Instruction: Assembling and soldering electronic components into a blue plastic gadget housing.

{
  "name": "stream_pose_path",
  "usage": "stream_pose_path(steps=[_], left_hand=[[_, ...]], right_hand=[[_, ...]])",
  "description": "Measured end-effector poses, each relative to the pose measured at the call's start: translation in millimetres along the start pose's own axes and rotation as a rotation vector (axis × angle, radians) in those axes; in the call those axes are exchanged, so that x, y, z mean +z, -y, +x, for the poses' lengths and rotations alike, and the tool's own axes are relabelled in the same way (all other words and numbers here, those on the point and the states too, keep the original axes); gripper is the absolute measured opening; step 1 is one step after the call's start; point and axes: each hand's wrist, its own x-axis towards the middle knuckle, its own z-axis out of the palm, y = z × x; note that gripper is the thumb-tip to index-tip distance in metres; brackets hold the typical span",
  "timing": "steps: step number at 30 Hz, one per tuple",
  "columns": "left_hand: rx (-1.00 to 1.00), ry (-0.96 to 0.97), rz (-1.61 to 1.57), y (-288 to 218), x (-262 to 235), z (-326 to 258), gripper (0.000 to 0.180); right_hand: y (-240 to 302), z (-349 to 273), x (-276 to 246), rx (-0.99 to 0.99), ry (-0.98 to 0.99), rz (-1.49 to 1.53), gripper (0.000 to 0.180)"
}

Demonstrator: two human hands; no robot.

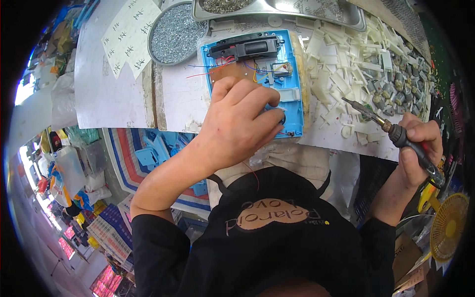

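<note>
An open blue plastic casing [296, 115] lies in front of me on the table. Fitted inside it are a long black module [247, 48], a brown circuit board [228, 74], and thin red, blue and yellow wires. My left hand [240, 116] rests over the lower half of the casing, fingers curled down into its lower right part; whatever they pinch is hidden beneath them. Off to the right, my right hand [428, 141] grips a soldering iron [395, 132] by its dark handle. Its metal tip points up and left, apart from the casing.
White plastic parts [339, 57] and small grey motors [396, 89] are heaped right of the casing. Behind stand a round dish of small metal pieces [175, 34] and a steel tray [282, 15]. A marked paper [126, 39] lies left. Blue parts [157, 148] fill a striped bag; a yellow fan [449, 227] stands lower right.
</note>
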Motion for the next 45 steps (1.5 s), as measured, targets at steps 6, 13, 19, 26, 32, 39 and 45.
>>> stream_pose_path(steps=[6,13,19,26,32,39,45], left_hand=[[-0.038,-0.028,-0.05,3.0,-9.9,1.8,0.034],[0.056,-0.023,-0.032,22.1,-8.0,16.9,0.031],[0.121,0.022,-0.057,30.0,-8.5,18.6,0.027],[0.13,-0.02,-0.09,34.4,-2.1,15.8,0.025],[0.116,-0.011,-0.118,33.7,0.0,15.1,0.022],[-0.034,-0.061,-0.274,37.4,-3.5,10.3,0.019],[-0.041,-0.021,-0.247,37.3,-6.0,8.8,0.017]], right_hand=[[0.5,-0.6,-3.9,-0.014,0.004,-0.021,0.034],[-2.0,-2.7,0.0,0.021,-0.017,-0.001,0.035],[-1.3,-3.4,0.8,0.012,-0.032,-0.012,0.035],[-6.8,0.1,11.4,-0.005,-0.122,0.029,0.043],[-17.4,-3.2,15.3,0.164,-0.241,0.387,0.043],[-11.6,7.6,4.3,0.115,-0.153,0.323,0.034],[-3.8,22.6,32.0,-0.018,0.018,-0.019,0.031]])
